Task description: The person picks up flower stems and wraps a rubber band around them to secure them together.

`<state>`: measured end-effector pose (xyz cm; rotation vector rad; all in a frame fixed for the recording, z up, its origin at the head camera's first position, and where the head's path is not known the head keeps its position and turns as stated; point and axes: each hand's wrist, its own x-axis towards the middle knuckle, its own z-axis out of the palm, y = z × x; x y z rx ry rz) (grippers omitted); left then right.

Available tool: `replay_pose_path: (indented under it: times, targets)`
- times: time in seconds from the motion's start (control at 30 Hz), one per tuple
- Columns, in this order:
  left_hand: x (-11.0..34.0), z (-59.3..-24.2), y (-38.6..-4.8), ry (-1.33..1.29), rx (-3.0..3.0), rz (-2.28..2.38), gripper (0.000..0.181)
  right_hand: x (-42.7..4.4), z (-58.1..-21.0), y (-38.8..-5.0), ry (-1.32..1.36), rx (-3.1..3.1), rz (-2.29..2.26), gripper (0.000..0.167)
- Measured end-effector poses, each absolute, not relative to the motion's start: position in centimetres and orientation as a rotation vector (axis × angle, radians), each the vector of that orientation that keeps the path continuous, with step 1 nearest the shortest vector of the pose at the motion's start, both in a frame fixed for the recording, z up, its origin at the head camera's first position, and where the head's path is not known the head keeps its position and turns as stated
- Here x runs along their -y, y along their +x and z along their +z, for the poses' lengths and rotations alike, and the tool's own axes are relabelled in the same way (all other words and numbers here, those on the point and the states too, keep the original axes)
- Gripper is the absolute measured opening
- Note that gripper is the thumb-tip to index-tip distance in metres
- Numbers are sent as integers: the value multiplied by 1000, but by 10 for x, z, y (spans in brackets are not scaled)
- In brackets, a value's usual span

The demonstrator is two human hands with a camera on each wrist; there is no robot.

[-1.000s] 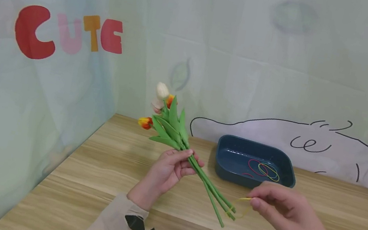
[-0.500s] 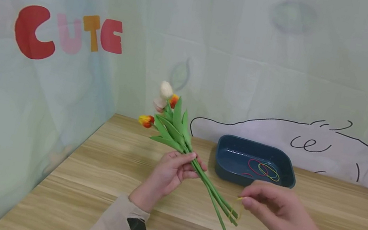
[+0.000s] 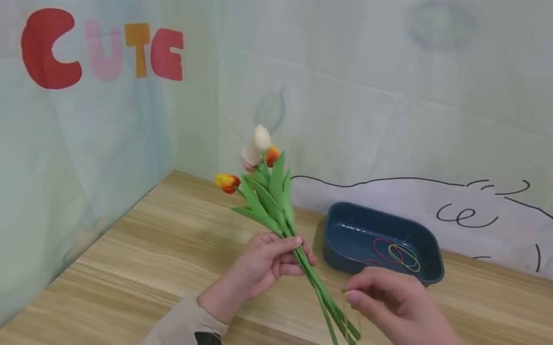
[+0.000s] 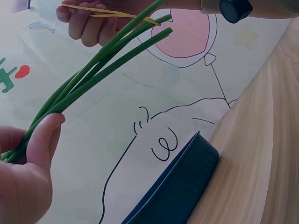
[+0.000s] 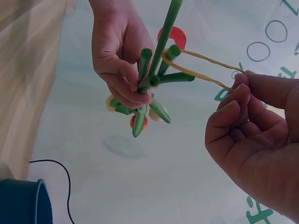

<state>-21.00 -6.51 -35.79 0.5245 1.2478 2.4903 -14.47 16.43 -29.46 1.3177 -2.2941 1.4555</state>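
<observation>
My left hand (image 3: 260, 265) grips several green tulip stems (image 3: 315, 281) below the leaves; white, pale pink and orange-yellow blooms lean up and left. Right of the stem ends, my right hand (image 3: 406, 316) pinches a yellow rubber band (image 3: 360, 323) between thumb and forefinger. In the right wrist view the band (image 5: 201, 75) is stretched from the fingers and hooks around one stem end (image 5: 173, 52); other ends stand outside it. The left wrist view shows the band (image 4: 112, 13) crossing near the tips, partly hidden by stems.
A dark blue tray (image 3: 343, 264) holding red and yellow-green rubber bands (image 3: 404, 258) stands at the back of the wooden table (image 3: 137, 271), behind my right hand. Printed fabric hangs behind and along the left side.
My right hand has moved left, and the band now hangs lower around the stem ends. My left hand and the flowers have shifted slightly right and down.
</observation>
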Motion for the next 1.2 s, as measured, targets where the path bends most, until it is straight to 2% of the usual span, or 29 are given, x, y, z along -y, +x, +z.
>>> replay_pose_path:
  times: [0.3,1.2]
  targets:
    - [64,-360,-210,487,-1253,2497,34,-161,-297,-147,1346,2281,1484,27]
    - [53,-358,-198,491,-1184,2396,33,-152,-306,-160,1156,2460,1638,10]
